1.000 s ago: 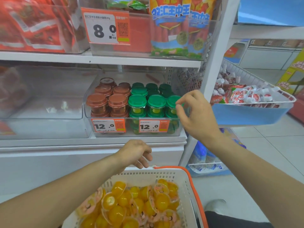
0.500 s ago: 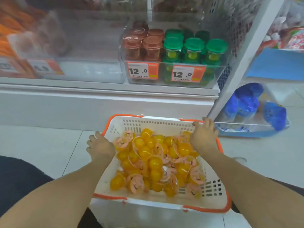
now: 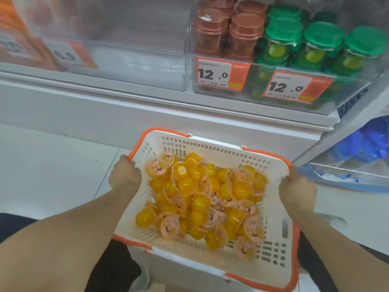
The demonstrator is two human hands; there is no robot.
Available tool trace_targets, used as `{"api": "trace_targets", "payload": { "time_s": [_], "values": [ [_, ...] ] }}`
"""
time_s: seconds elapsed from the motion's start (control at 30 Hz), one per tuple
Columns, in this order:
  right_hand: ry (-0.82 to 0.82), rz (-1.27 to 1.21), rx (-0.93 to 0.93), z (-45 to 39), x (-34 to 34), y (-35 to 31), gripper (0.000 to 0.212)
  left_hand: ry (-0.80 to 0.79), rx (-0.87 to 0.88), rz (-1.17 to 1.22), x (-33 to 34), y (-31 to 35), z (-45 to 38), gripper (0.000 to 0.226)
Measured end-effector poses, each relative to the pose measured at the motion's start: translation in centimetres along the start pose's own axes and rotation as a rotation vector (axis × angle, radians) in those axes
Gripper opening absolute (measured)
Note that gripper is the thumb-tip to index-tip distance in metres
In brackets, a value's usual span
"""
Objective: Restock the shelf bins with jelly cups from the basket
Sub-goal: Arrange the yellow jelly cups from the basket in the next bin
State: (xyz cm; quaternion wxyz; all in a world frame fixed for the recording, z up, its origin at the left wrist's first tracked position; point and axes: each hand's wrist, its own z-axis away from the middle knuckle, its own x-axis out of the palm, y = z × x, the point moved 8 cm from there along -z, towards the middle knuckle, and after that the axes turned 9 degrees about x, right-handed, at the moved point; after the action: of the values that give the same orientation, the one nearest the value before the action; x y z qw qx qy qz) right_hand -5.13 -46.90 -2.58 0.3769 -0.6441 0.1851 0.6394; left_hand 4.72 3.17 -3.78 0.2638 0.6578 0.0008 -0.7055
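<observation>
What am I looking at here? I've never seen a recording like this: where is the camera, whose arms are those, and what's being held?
The camera sits on a person's head, looking forward and down, so the two bare arms are theirs; there is no robot. The left hand and right hand each grip a side rim of a white slotted plastic basket with orange trim, which holds a heap of small yellow jelly cups with pink lids. Behind it is a white shop shelf carrying clear plastic bins: one holds brown-lidded jars and green-lidded jars behind orange price tags; the clear bin to its left looks empty.
</observation>
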Motion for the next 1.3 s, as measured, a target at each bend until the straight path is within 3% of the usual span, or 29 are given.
{"api": "trace_targets", "payload": {
  "time_s": [0.13,0.27,0.57,0.87,0.97,1.03,1.13,1.23,1.3],
  "values": [
    [-0.034,-0.052,-0.19,1.9,1.0,-6.2,0.036,0.038,-0.063,-0.002,-2.0,-4.4,-3.4,0.018],
    [-0.107,-0.116,-0.236,3.8,3.1,-11.1,0.037,0.01,-0.074,0.087,-3.8,-9.5,-7.9,0.02],
    [-0.046,-0.483,-0.097,8.8,5.8,-18.7,0.055,0.065,-0.018,0.04,-7.6,-16.5,-14.9,0.013],
    [-0.107,-0.73,-0.073,11.9,8.5,-24.9,0.042,0.089,-0.063,-0.071,-10.7,-21.1,-18.9,0.016],
    [-0.11,-0.72,-0.064,12.0,9.3,-25.1,0.034,-0.017,-0.099,-0.049,-10.8,-21.6,-19.7,0.025],
    [-0.103,-0.702,-0.062,12.0,9.3,-25.1,0.033,-0.07,-0.143,-0.093,-10.6,-21.7,-19.0,0.044],
    [-0.177,-0.642,-0.097,12.1,9.3,-25.8,0.035,0.001,-0.091,-0.204,-11.0,-20.0,-16.0,0.067],
    [-0.199,-0.314,-0.108,13.0,8.3,-26.6,0.055,-0.089,-0.005,-0.194,-10.3,-17.4,-12.6,0.06],
    [-0.165,-0.239,-0.28,14.9,6.3,-28.7,0.055,-0.155,0.043,-0.218,-9.8,-15.5,-10.3,0.051]
  ]
}}
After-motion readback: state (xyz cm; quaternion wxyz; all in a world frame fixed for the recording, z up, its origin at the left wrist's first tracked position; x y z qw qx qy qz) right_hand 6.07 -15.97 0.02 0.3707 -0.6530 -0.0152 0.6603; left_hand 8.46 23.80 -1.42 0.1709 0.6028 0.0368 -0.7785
